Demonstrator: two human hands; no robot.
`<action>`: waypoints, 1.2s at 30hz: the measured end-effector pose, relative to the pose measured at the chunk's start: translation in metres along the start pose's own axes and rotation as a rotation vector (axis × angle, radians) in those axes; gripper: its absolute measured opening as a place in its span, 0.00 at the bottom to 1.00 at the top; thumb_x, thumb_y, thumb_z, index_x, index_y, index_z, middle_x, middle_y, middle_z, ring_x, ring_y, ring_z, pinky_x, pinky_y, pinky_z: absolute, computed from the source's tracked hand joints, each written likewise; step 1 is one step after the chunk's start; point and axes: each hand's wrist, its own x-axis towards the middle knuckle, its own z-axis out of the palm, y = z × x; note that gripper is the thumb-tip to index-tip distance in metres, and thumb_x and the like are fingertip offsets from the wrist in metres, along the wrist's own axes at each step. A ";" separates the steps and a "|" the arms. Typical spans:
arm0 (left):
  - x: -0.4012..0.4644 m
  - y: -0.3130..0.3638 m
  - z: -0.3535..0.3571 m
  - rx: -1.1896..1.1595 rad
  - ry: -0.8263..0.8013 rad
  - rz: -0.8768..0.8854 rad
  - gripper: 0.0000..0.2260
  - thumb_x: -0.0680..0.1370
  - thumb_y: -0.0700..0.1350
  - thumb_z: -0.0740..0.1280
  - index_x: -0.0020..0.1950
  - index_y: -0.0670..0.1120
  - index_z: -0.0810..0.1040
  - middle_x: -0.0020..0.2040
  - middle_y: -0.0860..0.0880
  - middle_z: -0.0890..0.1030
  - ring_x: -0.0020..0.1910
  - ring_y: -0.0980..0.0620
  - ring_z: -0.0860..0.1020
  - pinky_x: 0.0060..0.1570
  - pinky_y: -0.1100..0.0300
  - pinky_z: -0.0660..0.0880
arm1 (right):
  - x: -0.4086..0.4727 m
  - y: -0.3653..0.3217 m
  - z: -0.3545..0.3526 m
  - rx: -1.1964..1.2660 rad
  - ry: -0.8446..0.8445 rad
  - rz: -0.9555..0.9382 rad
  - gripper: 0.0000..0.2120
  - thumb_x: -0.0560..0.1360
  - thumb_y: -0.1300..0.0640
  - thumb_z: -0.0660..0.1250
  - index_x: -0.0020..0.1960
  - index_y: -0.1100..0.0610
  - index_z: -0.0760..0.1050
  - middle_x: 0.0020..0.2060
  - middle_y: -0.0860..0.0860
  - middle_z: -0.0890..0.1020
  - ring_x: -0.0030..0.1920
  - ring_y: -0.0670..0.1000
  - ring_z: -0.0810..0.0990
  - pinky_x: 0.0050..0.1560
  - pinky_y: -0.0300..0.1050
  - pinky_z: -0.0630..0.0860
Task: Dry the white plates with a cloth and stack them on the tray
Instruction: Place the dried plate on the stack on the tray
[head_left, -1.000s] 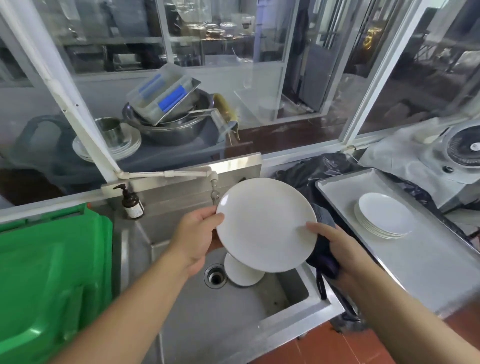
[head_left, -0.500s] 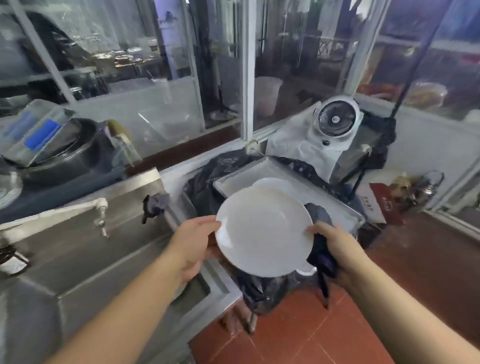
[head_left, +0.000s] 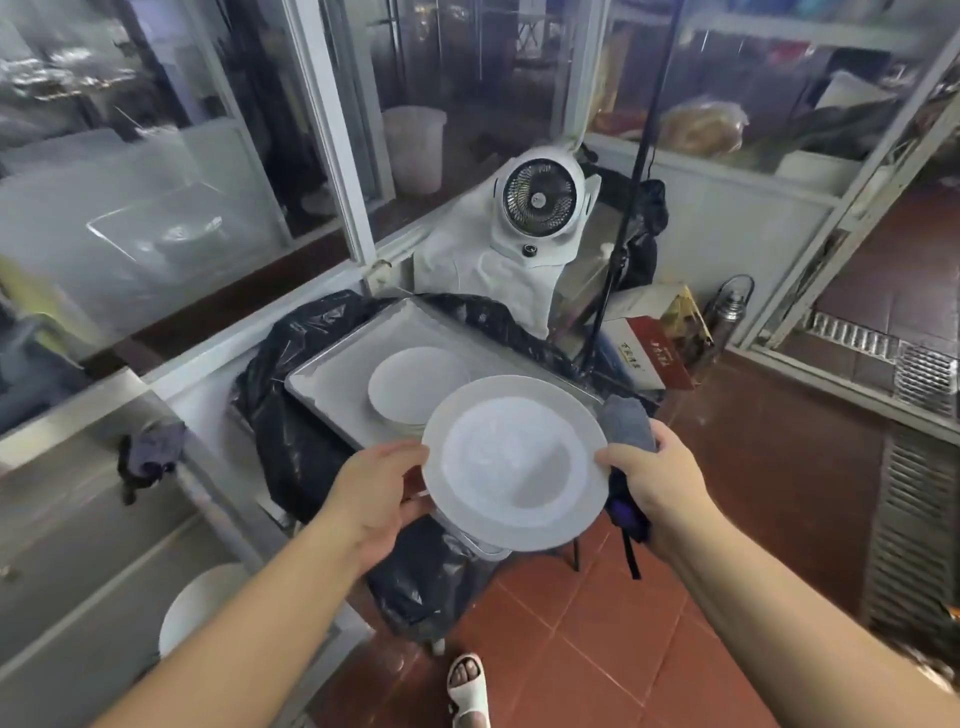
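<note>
I hold a white plate (head_left: 514, 462) face up between both hands, above the near corner of the metal tray (head_left: 332, 379). My left hand (head_left: 376, 499) grips the plate's left rim. My right hand (head_left: 652, 480) holds the right rim together with a dark grey-blue cloth (head_left: 626, 423) bunched in its fingers. A stack of white plates (head_left: 410, 384) lies on the tray just beyond the held plate. Another white plate (head_left: 200, 608) lies in the steel sink (head_left: 78, 561) at lower left.
The tray rests on black plastic sheeting (head_left: 291, 415). A white fan (head_left: 540, 208) stands behind it, with a black pole (head_left: 623, 228), boxes (head_left: 649, 353) and a flask (head_left: 727, 306) to the right. A dark rag (head_left: 150, 452) hangs on the sink edge. Glass partitions enclose the back; red tiles below.
My view and both hands swung right from the sink to the tray. The plate, first tilted toward me, now lies flatter and face up, close to the stack.
</note>
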 end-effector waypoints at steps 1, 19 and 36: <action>0.011 0.002 0.001 -0.003 -0.005 0.001 0.09 0.81 0.38 0.69 0.57 0.43 0.88 0.56 0.42 0.88 0.54 0.45 0.86 0.47 0.51 0.86 | 0.008 -0.003 0.003 -0.016 0.004 -0.003 0.20 0.58 0.62 0.71 0.45 0.43 0.82 0.38 0.57 0.85 0.31 0.57 0.80 0.30 0.49 0.76; 0.162 0.052 -0.020 -0.025 0.143 -0.104 0.08 0.82 0.34 0.67 0.59 0.39 0.82 0.51 0.39 0.88 0.47 0.42 0.87 0.41 0.52 0.84 | 0.173 -0.050 0.105 -0.401 -0.052 -0.049 0.19 0.62 0.60 0.73 0.46 0.39 0.80 0.38 0.54 0.86 0.35 0.58 0.85 0.35 0.57 0.84; 0.265 0.015 -0.040 0.117 0.725 -0.252 0.14 0.76 0.38 0.66 0.54 0.50 0.87 0.51 0.49 0.88 0.52 0.45 0.86 0.56 0.45 0.84 | 0.350 -0.028 0.240 -0.761 -0.578 -0.096 0.16 0.65 0.59 0.71 0.48 0.42 0.77 0.41 0.53 0.83 0.29 0.49 0.78 0.28 0.46 0.76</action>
